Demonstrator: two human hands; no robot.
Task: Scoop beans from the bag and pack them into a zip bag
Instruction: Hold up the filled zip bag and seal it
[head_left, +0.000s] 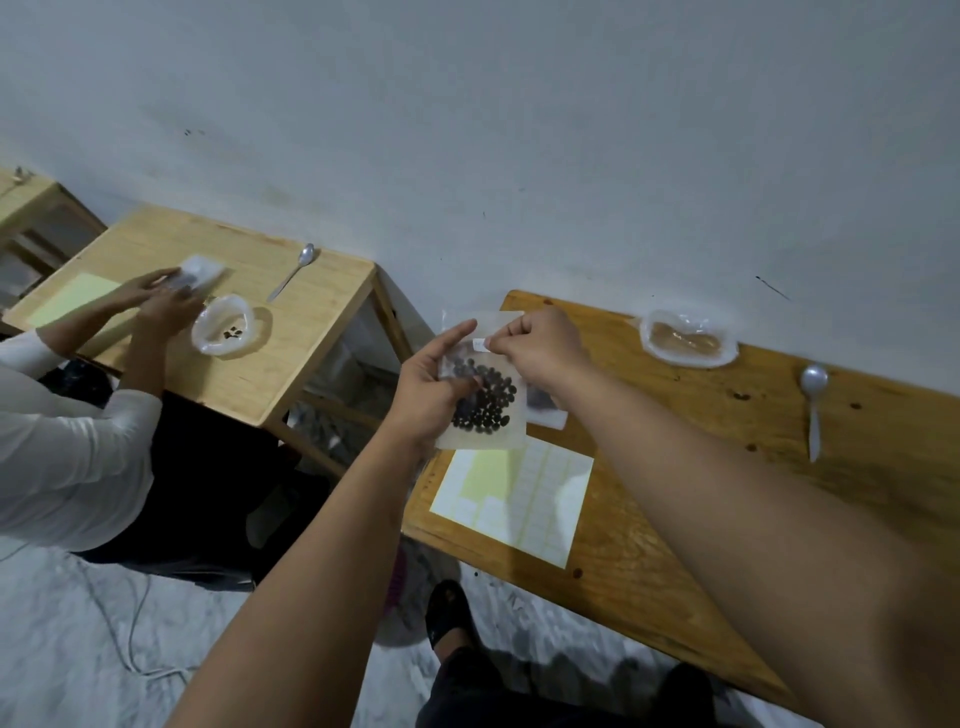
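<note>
Held aloft over table (675, 467) edge: zip bag (500, 439), beans (488, 402) inside. Gripped at side by left hand (431, 395), thumb across; pinched at top by right hand (540, 348) near label (480, 344). Seal state unclear: if open, tilting spills beans.

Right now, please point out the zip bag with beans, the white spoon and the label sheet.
zip bag (485, 402): head view, its filled lower half.
white spoon (814, 378): head view, its bowl.
label sheet (514, 501): head view, its middle.

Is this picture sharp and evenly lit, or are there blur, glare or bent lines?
Head view: dim, soft light; the zip bag is fairly sharp, the near forearms blurred; the table edge tilts and bows from the wide lens; mild glare on its varnish.
</note>
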